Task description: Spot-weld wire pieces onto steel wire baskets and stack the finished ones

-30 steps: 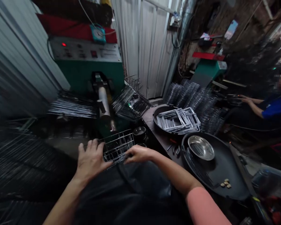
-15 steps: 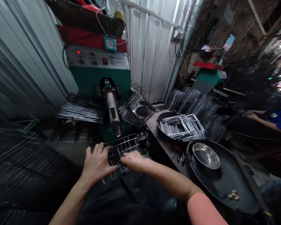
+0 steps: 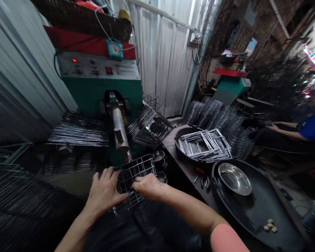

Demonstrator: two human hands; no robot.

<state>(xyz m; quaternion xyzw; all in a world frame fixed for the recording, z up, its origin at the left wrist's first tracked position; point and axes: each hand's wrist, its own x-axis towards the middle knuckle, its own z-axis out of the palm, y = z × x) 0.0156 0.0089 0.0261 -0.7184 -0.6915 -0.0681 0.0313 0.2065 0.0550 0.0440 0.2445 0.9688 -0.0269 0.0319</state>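
A small wire basket of metal grid lies tilted over my lap, under the tip of the spot welder's arm. My left hand grips its left end, thumb on the near side and fingers over the far edge. My right hand is closed at the basket's middle, its fingertips curled on the wires; whether a small loose wire is also in them is hidden. The welder's pointed lower tip sits close to the basket's far rim; I cannot tell if they touch.
The green welder body stands ahead. Stacked wire panels lie left of it, wire frames right. A pan of rectangular frames, pliers and a large black tray with a steel bowl are at right. A co-worker's arm shows beyond.
The camera view has shifted a little, so the welder appears larger and further left. Both hands keep their hold on the basket, which sits slightly lower in view.
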